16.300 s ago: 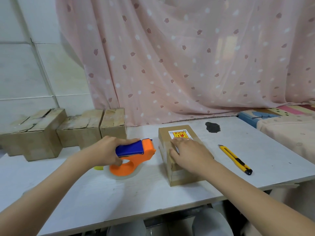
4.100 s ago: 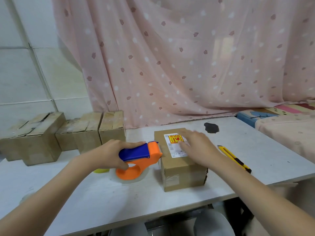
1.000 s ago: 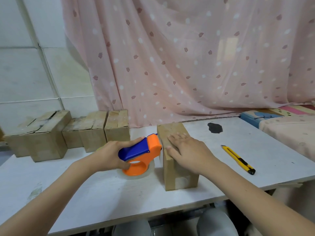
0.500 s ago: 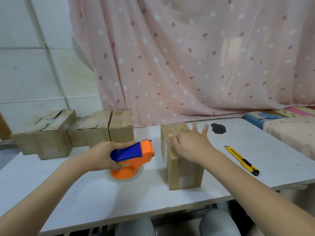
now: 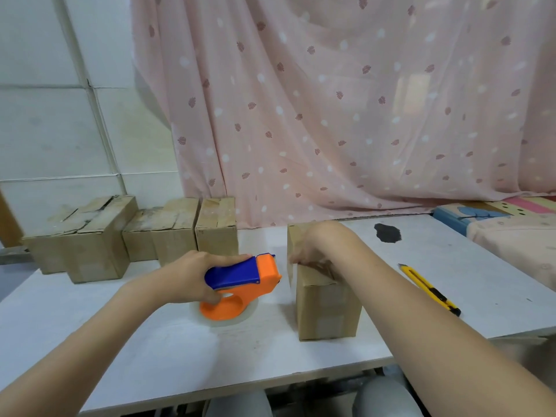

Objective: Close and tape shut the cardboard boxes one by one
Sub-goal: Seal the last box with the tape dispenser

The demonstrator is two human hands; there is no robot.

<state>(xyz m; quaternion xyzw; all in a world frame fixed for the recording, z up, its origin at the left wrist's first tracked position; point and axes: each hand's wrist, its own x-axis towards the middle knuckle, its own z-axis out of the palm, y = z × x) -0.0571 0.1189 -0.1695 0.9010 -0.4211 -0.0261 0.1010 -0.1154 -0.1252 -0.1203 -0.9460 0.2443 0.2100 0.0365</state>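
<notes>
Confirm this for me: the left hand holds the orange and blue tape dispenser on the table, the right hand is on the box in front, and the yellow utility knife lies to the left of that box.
One detail is wrong. The head view shows the yellow utility knife lying to the right of the box, not the left. The rest stands: the left hand holds the tape dispenser on the table, and the right hand is on the box.
</notes>
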